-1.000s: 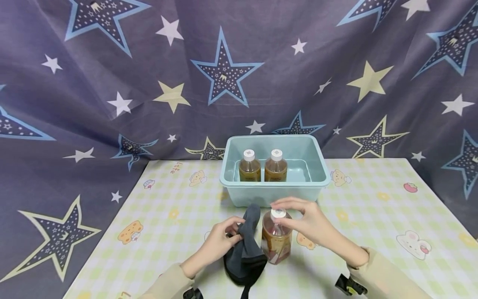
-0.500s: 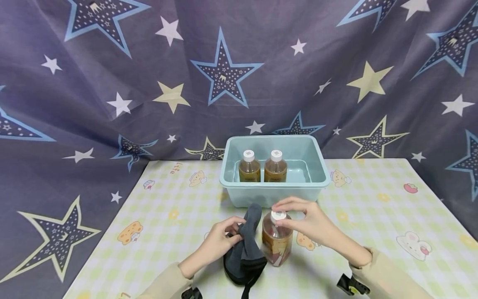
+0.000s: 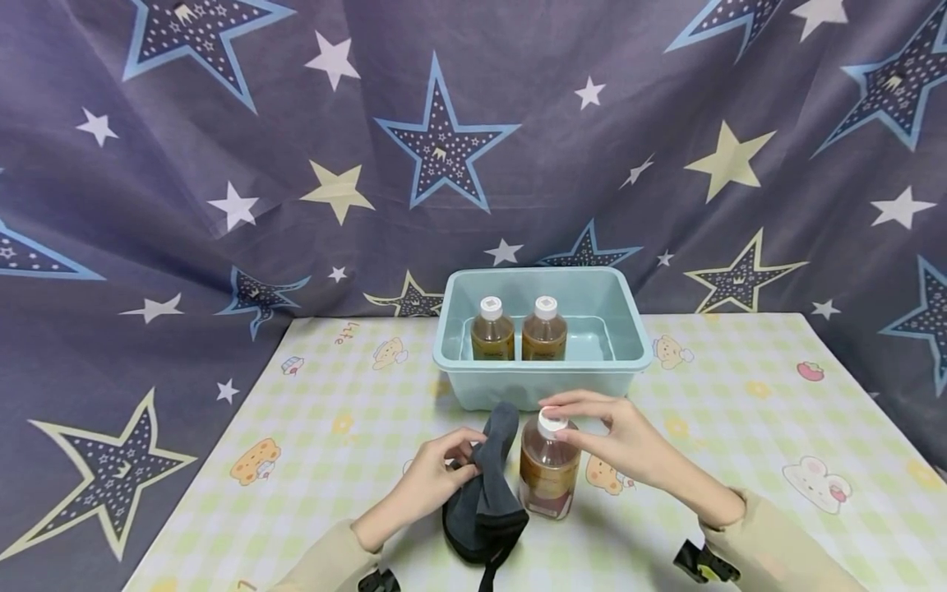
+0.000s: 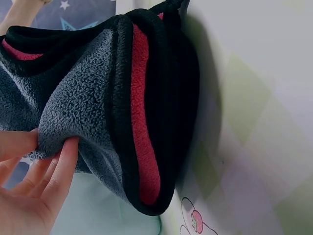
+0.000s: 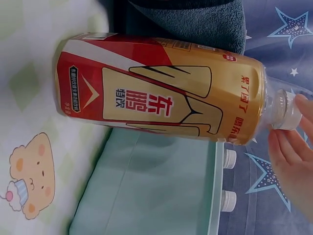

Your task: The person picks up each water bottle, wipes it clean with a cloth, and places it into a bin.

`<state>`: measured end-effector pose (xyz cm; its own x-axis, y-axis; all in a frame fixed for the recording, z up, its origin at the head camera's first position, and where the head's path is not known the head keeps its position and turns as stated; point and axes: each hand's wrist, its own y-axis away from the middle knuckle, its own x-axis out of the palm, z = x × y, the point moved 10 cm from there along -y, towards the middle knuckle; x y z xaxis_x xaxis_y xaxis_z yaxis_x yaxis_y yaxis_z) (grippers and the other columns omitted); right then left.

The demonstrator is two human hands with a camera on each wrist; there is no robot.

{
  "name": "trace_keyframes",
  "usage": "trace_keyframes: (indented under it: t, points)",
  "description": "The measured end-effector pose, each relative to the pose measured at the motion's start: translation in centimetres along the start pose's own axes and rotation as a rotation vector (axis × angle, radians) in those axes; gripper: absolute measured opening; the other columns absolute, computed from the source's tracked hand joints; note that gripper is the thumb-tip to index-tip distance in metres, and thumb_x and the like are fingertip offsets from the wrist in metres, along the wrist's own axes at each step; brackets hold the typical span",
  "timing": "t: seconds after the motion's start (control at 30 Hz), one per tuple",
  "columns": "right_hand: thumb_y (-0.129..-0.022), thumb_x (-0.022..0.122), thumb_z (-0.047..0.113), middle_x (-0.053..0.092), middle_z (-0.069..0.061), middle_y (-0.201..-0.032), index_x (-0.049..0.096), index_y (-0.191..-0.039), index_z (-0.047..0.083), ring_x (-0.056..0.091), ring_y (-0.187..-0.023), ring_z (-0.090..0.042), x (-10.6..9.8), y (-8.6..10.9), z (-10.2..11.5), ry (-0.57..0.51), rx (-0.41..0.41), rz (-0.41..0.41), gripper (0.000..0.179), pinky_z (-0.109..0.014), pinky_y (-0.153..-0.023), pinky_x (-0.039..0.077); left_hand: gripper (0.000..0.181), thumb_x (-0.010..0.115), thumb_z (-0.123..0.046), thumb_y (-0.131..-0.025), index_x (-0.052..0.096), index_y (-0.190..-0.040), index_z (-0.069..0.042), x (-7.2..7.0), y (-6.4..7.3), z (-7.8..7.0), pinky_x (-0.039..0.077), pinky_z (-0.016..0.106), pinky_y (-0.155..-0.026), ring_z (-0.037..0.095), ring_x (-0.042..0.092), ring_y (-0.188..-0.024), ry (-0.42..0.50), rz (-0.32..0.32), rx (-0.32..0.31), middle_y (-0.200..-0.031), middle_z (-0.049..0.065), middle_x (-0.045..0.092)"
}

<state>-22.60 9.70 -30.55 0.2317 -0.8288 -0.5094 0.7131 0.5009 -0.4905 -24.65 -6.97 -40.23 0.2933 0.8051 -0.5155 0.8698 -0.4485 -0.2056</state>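
My left hand (image 3: 438, 473) pinches a fold of a dark grey fleece item (image 3: 484, 493) with black trim. The left wrist view shows its red lining (image 4: 141, 107) and the thumb and fingers on the fleece. Beside it on the right, a drink bottle (image 3: 549, 477) with amber contents stands roughly upright. In the right wrist view its gold and red label (image 5: 156, 93) shows in full. My right hand (image 3: 617, 436) grips the bottle's white cap (image 5: 286, 110) between thumb and fingers. The fleece stands close alongside the bottle.
Behind the hands sits a light blue plastic bin (image 3: 543, 386). Two more white-capped bottles, a left one (image 3: 491, 337) and a right one (image 3: 544, 337), stand inside it. A checked tablecloth (image 3: 333, 493) covers the table, and a star-printed curtain (image 3: 296, 107) hangs behind.
The bottle has turned and straightened a little under my right hand, with its base now slightly farther from me. My left hand and the fleece item stay in place.
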Motion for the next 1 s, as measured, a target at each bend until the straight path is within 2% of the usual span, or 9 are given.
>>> trace_keyframes:
  t: [0.17, 0.3, 0.5, 0.63, 0.8, 1.0]
  points:
    - [-0.081, 0.061, 0.003, 0.06, -0.009, -0.111, 0.065, -0.105, 0.004, 0.053, -0.106, -0.017, -0.1, 0.0, 0.5, -0.005, -0.054, 0.011, 0.024, -0.021, -0.085, 0.042, 0.033, 0.062, 0.004, -0.078, 0.058, -0.108, -0.008, 0.0, 0.0, -0.2, 0.047, 0.026, -0.062, 0.009, 0.056, -0.069, 0.002, 0.004, 0.018, -0.076, 0.005, 0.053]
    - [-0.08, 0.062, 0.004, 0.06, -0.009, -0.111, 0.065, -0.104, 0.005, 0.053, -0.106, -0.016, -0.1, 0.1, 0.2, -0.001, -0.036, -0.001, 0.024, -0.02, -0.083, 0.043, 0.032, 0.061, 0.003, -0.078, 0.058, -0.108, -0.008, 0.0, 0.0, -0.3, 0.047, 0.026, -0.062, 0.01, 0.056, -0.07, -0.005, 0.006, 0.02, -0.077, 0.009, 0.054]
    - [-0.072, 0.071, 0.006, 0.061, -0.006, -0.104, 0.068, -0.097, 0.006, 0.055, -0.098, -0.016, -0.6, 0.3, 0.2, 0.065, -0.048, -0.107, 0.025, -0.02, -0.077, 0.045, 0.034, 0.062, 0.006, -0.076, 0.059, -0.108, -0.007, 0.0, -0.2, -1.1, 0.048, 0.024, -0.062, 0.011, 0.056, -0.073, 0.011, -0.014, 0.005, -0.078, 0.009, 0.055]
    - [-0.068, 0.073, 0.005, 0.062, -0.004, -0.098, 0.068, -0.094, 0.006, 0.056, -0.091, -0.013, -0.8, 0.3, 0.1, 0.07, -0.058, -0.154, 0.027, -0.022, -0.072, 0.047, 0.034, 0.061, 0.007, -0.076, 0.059, -0.107, -0.006, -0.1, -0.4, -1.8, 0.047, 0.023, -0.058, 0.012, 0.056, -0.072, 0.017, -0.033, 0.013, -0.077, 0.006, 0.054]
    - [-0.069, 0.072, 0.005, 0.062, -0.004, -0.097, 0.067, -0.096, 0.006, 0.058, -0.087, -0.011, -0.8, 0.3, 0.0, 0.052, -0.039, -0.157, 0.027, -0.026, -0.068, 0.049, 0.035, 0.061, 0.007, -0.075, 0.06, -0.106, -0.009, -0.1, -0.8, -2.1, 0.047, 0.023, -0.057, 0.01, 0.056, -0.071, 0.008, -0.051, 0.01, -0.076, 0.002, 0.052]
    - [-0.072, 0.07, 0.005, 0.062, -0.005, -0.1, 0.066, -0.098, 0.005, 0.06, -0.088, -0.012, -0.7, 0.3, 0.1, 0.03, -0.028, -0.134, 0.027, -0.027, -0.07, 0.049, 0.036, 0.062, 0.008, -0.074, 0.06, -0.105, -0.01, -0.1, -1.2, -2.5, 0.048, 0.024, -0.06, 0.009, 0.056, -0.07, -0.009, -0.072, 0.032, -0.074, 0.0, 0.052]
